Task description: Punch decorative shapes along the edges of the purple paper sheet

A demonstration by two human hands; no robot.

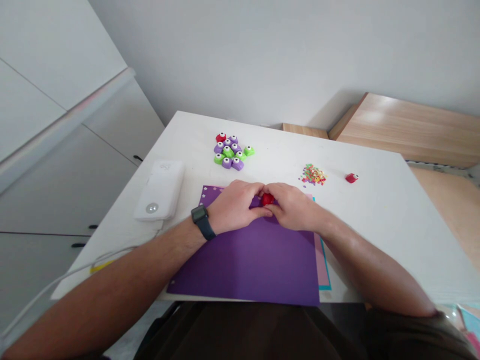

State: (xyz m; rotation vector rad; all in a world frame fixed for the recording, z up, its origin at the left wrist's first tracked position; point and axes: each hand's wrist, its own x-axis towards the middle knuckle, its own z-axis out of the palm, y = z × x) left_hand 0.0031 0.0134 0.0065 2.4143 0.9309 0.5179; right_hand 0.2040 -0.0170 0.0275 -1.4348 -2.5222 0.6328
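Red object — pinched in right hand — left hand curved close alongside

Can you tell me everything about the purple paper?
The purple paper is one plain, dark sheet, with small pale shapes along its far-left corner and one near its near-left corner. It lies flat on the white table, its near side at the table's edge. Pink paper and blue paper peek out under its right side. The left hand and right hand cover part of its far edge, around a red thing.
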